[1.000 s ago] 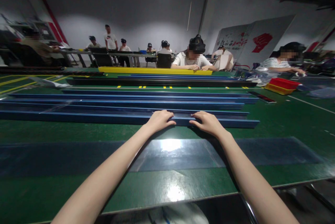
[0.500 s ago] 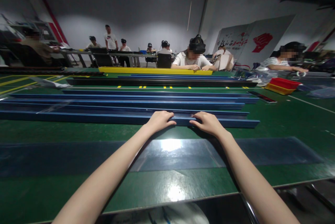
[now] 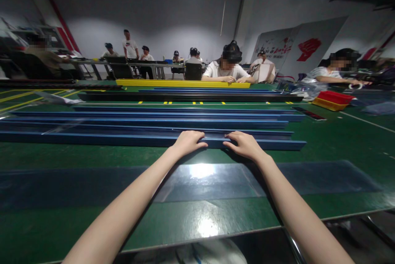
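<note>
A long blue U-shaped channel (image 3: 261,144) lies across the table in front of me. My left hand (image 3: 189,142) is closed over its near wall, thumb on the front face and fingers over the edge. To the right, my right hand (image 3: 243,144) grips the same wall in the same way, a short gap between the two. The fingertips inside the channel are partly hidden. Nearer to me, under my forearms, a long clear plastic film strip (image 3: 216,181) lies flat on the table.
More blue channels (image 3: 148,123) lie just behind, then a black rail (image 3: 197,96) and a yellow one (image 3: 182,84) before a person. On the green table (image 3: 345,140) at right are a phone (image 3: 310,114) and a red-and-yellow bin (image 3: 332,100), near another person.
</note>
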Action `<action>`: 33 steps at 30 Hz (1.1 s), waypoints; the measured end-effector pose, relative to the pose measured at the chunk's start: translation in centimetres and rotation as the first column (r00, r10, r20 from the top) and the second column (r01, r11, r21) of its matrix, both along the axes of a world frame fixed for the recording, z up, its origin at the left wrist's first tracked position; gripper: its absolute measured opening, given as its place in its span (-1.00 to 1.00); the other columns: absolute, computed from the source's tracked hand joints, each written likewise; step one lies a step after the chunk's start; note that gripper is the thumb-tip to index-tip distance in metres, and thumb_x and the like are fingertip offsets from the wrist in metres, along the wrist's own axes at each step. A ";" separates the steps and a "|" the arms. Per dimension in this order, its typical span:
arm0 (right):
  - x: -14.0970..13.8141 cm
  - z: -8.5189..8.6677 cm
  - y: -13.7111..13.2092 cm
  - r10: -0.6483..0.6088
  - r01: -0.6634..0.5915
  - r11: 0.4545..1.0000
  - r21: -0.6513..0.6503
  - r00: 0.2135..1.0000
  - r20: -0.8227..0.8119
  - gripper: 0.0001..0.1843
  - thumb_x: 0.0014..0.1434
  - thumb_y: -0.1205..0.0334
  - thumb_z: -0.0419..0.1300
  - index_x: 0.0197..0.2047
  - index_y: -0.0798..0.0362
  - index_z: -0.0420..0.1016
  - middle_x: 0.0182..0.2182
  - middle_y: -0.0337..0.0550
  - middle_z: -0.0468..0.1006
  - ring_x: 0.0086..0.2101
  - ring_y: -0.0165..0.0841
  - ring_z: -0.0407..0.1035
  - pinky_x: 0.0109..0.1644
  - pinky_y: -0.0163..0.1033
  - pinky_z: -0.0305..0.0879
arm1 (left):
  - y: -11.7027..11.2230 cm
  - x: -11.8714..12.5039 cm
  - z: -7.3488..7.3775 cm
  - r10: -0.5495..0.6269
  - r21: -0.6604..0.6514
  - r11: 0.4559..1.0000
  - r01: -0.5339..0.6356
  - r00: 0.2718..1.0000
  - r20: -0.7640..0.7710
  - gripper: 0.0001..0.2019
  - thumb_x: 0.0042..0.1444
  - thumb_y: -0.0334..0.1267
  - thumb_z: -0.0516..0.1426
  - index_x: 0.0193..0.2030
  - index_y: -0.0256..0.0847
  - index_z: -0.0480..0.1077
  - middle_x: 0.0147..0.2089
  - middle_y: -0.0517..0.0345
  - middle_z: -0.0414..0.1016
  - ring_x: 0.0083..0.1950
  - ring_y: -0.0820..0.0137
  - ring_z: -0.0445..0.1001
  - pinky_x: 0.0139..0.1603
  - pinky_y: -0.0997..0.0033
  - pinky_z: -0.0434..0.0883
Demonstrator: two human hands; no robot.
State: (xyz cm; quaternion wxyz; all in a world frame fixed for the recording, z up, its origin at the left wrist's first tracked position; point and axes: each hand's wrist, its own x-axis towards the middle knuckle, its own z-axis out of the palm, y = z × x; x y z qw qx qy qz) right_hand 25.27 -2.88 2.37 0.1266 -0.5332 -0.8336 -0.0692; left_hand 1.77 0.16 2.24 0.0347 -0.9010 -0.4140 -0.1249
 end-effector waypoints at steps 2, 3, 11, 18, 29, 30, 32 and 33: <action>0.0 -0.1 0.0 0.009 -0.009 1.000 0.002 1.000 -0.006 -0.60 0.18 0.00 -0.02 -0.09 0.05 0.47 -0.12 -0.08 0.51 -0.11 -0.28 0.37 -0.09 -0.29 0.24 | 0.0 0.0 -0.1 -0.017 0.003 1.000 0.017 0.999 0.029 -0.69 0.10 -0.01 0.06 -0.08 -0.09 0.38 -0.06 0.18 0.49 -0.05 0.31 0.44 -0.15 0.44 0.33; 0.0 -0.1 0.0 0.013 -0.013 1.000 0.003 1.000 -0.008 -0.60 0.18 0.01 -0.02 -0.10 0.05 0.48 -0.12 -0.08 0.51 -0.11 -0.28 0.37 -0.09 -0.29 0.24 | 0.0 0.0 -0.1 -0.021 0.004 1.000 0.021 0.999 0.040 -0.67 0.10 -0.02 0.06 -0.05 -0.09 0.37 -0.03 0.18 0.47 -0.02 0.31 0.43 -0.11 0.43 0.33; 0.0 -0.2 0.2 0.014 -0.014 1.000 0.008 1.000 -0.001 -0.59 0.18 0.00 -0.02 -0.09 0.06 0.47 -0.12 -0.07 0.51 -0.11 -0.28 0.37 -0.10 -0.28 0.25 | 0.1 -0.1 -0.1 0.005 -0.031 1.000 -0.004 0.999 0.040 -0.64 0.10 0.00 0.05 0.00 -0.06 0.35 0.02 0.19 0.45 0.03 0.32 0.40 -0.03 0.43 0.32; -0.1 -0.1 0.1 0.010 -0.011 1.000 -0.007 1.000 -0.011 -0.59 0.18 0.01 -0.02 -0.07 0.06 0.47 -0.11 -0.06 0.50 -0.10 -0.27 0.36 -0.08 -0.27 0.24 | -0.1 0.0 0.2 0.011 -0.046 0.999 -0.010 1.000 0.023 -0.65 0.10 -0.01 0.05 -0.01 -0.08 0.35 0.01 0.17 0.46 0.01 0.29 0.41 -0.07 0.40 0.34; 0.0 -0.3 0.1 0.013 -0.013 1.000 -0.018 1.000 -0.026 -0.58 0.18 0.01 -0.02 -0.04 0.07 0.44 -0.10 -0.06 0.50 -0.09 -0.28 0.35 -0.05 -0.26 0.23 | -0.1 0.0 0.2 0.010 -0.053 0.999 -0.009 1.000 0.016 -0.66 0.11 -0.01 0.04 -0.02 -0.08 0.35 -0.02 0.16 0.47 0.00 0.29 0.42 -0.09 0.41 0.34; 0.0 -0.3 0.1 0.015 -0.016 1.000 -0.017 1.000 -0.028 -0.57 0.18 0.01 -0.02 -0.04 0.07 0.44 -0.10 -0.06 0.50 -0.08 -0.28 0.35 -0.05 -0.26 0.23 | -0.2 0.1 0.3 0.014 -0.057 0.998 -0.013 1.000 0.013 -0.66 0.11 -0.02 0.04 -0.02 -0.08 0.35 -0.02 0.16 0.47 0.00 0.29 0.42 -0.09 0.41 0.34; 0.0 -0.3 0.2 0.016 -0.017 1.000 -0.017 0.999 -0.029 -0.57 0.18 0.01 -0.02 -0.03 0.07 0.44 -0.09 -0.05 0.49 -0.08 -0.28 0.35 -0.04 -0.26 0.23 | -0.3 0.1 0.4 0.023 -0.061 0.998 -0.023 1.000 0.006 -0.66 0.11 -0.02 0.04 -0.03 -0.08 0.36 -0.02 0.16 0.47 0.00 0.29 0.42 -0.10 0.42 0.34; 0.0 -0.3 0.2 0.014 -0.015 1.000 -0.019 1.000 -0.028 -0.57 0.18 0.02 -0.02 -0.03 0.07 0.44 -0.09 -0.05 0.49 -0.07 -0.28 0.35 -0.03 -0.26 0.22 | -0.3 0.1 0.5 0.026 -0.063 0.998 -0.026 1.000 0.003 -0.66 0.11 -0.01 0.04 -0.03 -0.08 0.36 -0.02 0.16 0.47 -0.01 0.28 0.42 -0.10 0.42 0.34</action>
